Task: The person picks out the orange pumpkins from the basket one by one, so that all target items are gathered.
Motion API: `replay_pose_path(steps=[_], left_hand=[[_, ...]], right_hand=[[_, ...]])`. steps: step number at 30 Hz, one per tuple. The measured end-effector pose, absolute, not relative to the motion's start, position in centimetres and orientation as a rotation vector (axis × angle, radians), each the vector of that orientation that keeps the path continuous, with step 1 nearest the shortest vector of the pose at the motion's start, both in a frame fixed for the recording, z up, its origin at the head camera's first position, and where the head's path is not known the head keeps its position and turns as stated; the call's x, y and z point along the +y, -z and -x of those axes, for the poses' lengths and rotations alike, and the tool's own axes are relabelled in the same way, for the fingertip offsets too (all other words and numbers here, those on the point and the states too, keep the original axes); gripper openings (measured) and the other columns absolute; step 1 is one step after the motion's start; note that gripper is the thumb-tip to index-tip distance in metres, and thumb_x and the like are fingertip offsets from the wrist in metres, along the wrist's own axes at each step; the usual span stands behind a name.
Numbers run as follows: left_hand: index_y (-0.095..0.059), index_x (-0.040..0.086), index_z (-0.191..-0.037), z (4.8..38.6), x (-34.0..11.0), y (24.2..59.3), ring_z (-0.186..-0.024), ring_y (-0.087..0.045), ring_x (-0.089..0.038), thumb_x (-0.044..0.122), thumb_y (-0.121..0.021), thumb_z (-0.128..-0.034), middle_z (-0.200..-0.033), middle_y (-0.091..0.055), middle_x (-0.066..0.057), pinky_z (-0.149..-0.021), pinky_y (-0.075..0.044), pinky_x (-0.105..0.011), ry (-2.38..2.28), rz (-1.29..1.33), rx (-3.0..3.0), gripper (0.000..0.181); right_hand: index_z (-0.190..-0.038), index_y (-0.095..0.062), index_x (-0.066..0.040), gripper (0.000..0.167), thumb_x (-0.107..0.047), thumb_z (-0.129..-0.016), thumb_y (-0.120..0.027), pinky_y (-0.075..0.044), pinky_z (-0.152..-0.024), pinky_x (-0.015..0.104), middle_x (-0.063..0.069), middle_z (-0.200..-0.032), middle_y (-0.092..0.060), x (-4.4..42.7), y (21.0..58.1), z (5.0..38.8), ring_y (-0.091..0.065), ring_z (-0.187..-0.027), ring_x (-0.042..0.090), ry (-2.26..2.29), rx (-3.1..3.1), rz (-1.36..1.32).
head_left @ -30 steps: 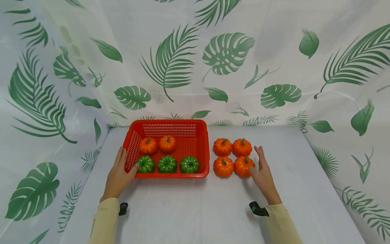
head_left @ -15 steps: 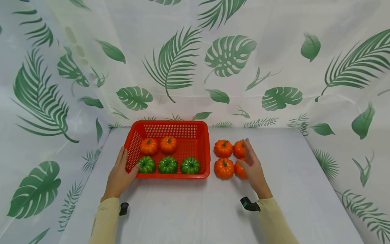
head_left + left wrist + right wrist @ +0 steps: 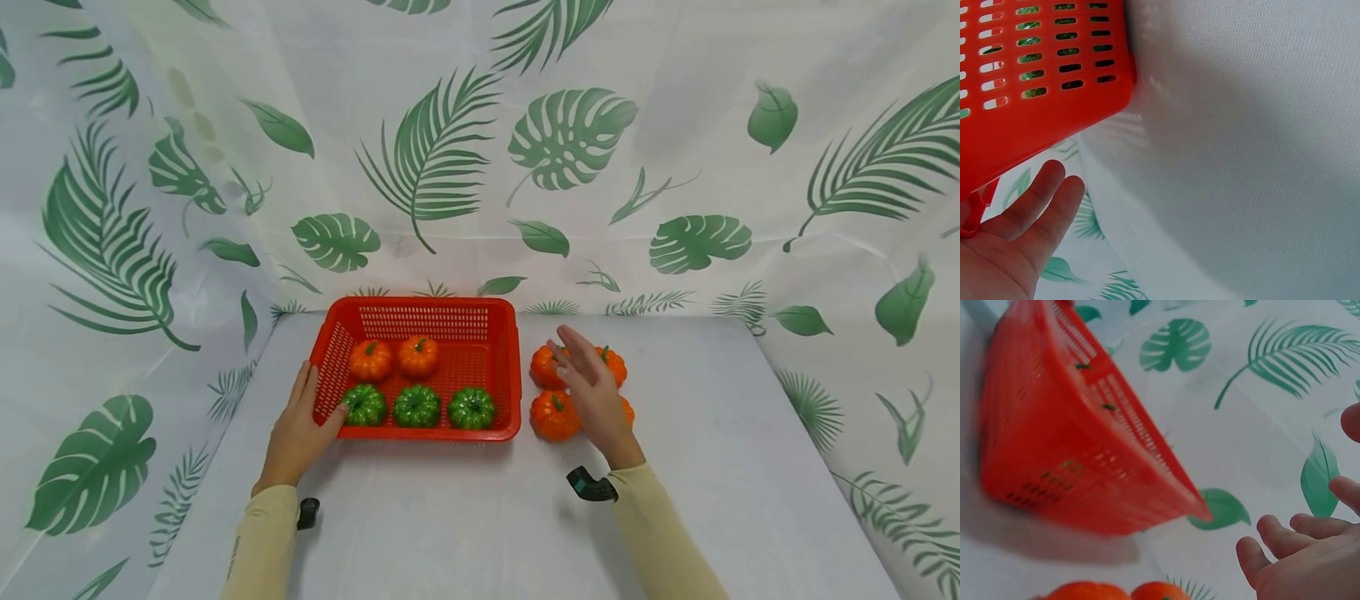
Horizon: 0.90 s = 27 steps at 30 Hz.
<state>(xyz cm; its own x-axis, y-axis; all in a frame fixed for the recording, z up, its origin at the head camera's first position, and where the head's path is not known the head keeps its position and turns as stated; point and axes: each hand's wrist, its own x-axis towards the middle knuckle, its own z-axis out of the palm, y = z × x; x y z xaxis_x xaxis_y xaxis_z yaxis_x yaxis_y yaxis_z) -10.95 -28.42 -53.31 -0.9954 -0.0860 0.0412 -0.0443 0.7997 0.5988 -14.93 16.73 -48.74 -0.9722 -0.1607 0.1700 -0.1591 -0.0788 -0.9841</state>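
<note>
My left hand [image 3: 296,433] rests at the left front corner of a red plastic basket [image 3: 427,433], its thumb by the front rim. In the left wrist view, straight fingers [image 3: 1054,215] lie beside the basket's perforated wall. Inside the basket sit two orange pumpkins [image 3: 418,357] at the back and three green pumpkins [image 3: 417,406] along the front. My right hand [image 3: 596,404] hovers above several more orange pumpkins [image 3: 553,417] right of the basket, partly covering them. Its fingers are extended and spread, with nothing held, in the right wrist view.
A pale cloth-covered table [image 3: 450,517] lies underneath. White sheeting [image 3: 690,150] with green leaf prints rises at the back and both sides. A dark wrist camera [image 3: 592,485] is beside the right sleeve, and another [image 3: 307,512] beside the left.
My right hand has moved left from the right side of the loose orange pumpkins to above them. The left hand stays at the basket corner. The head view has shifted slightly.
</note>
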Motion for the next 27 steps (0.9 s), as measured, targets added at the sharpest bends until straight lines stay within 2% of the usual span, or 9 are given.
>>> replay_pose_path(steps=[4,8,11,17,20,24,27], left_hand=[[-0.013,0.002,-0.171,10.9,-28.4,53.3,-0.152,-0.032,-0.053,0.042,-0.061,-0.1056,-0.180,-0.004,-0.010,-0.117,-0.032,-0.069,0.967,-0.114,-2.916,0.091],[-0.013,0.003,-0.172,10.9,-28.3,53.2,-0.152,-0.032,-0.053,0.042,-0.061,-0.1052,-0.180,-0.004,-0.010,-0.117,-0.032,-0.069,0.970,-0.119,-2.916,0.091],[-0.014,0.002,-0.171,10.8,-28.2,53.1,-0.152,-0.032,-0.053,0.042,-0.061,-0.1051,-0.180,-0.005,-0.011,-0.117,-0.032,-0.070,0.969,-0.117,-2.914,0.091],[-0.013,0.003,-0.172,10.8,-28.2,53.0,-0.153,-0.031,-0.053,0.044,-0.060,-0.1058,-0.180,-0.005,-0.010,-0.118,-0.031,-0.069,0.975,-0.112,-2.924,0.091],[-0.013,0.003,-0.172,10.8,-28.2,53.0,-0.153,-0.031,-0.052,0.043,-0.060,-0.1058,-0.180,-0.004,-0.010,-0.118,-0.031,-0.069,0.975,-0.111,-2.925,0.091],[-0.012,0.003,-0.172,10.8,-28.2,52.9,-0.154,-0.031,-0.052,0.044,-0.060,-0.1061,-0.180,-0.004,-0.010,-0.118,-0.031,-0.069,0.976,-0.114,-2.933,0.091],[-0.012,0.003,-0.172,10.8,-28.2,52.9,-0.153,-0.031,-0.052,0.043,-0.060,-0.1061,-0.180,-0.004,-0.010,-0.118,-0.032,-0.069,0.973,-0.112,-2.931,0.091]], right_hand=[[-0.168,-0.037,-0.014,0.058,-0.014,-0.112,-0.052,-0.044,-0.115,0.035,0.001,-0.170,-0.039,15.6,48.0,15.4,-0.044,-0.152,0.027,2.227,2.169,0.368],[-0.167,-0.039,-0.014,0.056,-0.014,-0.112,-0.051,-0.042,-0.117,0.046,0.002,-0.169,-0.040,14.5,47.5,16.1,-0.047,-0.150,0.029,2.235,2.140,0.389],[-0.166,-0.041,-0.014,0.055,-0.012,-0.112,-0.051,-0.039,-0.118,0.054,0.003,-0.169,-0.041,13.6,47.2,16.6,-0.048,-0.149,0.030,2.218,2.147,0.397],[-0.165,-0.043,-0.021,0.054,-0.019,-0.112,-0.054,-0.029,-0.120,0.069,0.003,-0.170,-0.040,12.1,46.7,17.4,-0.048,-0.149,0.024,2.169,2.141,0.368],[-0.165,-0.044,-0.020,0.054,-0.020,-0.112,-0.054,-0.029,-0.122,0.065,0.004,-0.169,-0.040,11.3,46.4,17.9,-0.048,-0.149,0.023,2.172,2.111,0.382],[-0.165,-0.043,-0.013,0.055,-0.018,-0.112,-0.055,-0.037,-0.122,0.051,0.004,-0.166,-0.044,10.2,46.1,18.8,-0.048,-0.148,0.026,2.163,2.119,0.392],[-0.164,-0.043,-0.009,0.055,-0.018,-0.111,-0.055,-0.039,-0.120,0.050,0.009,-0.166,-0.045,9.4,45.9,19.5,-0.048,-0.148,0.030,2.153,2.125,0.374]])
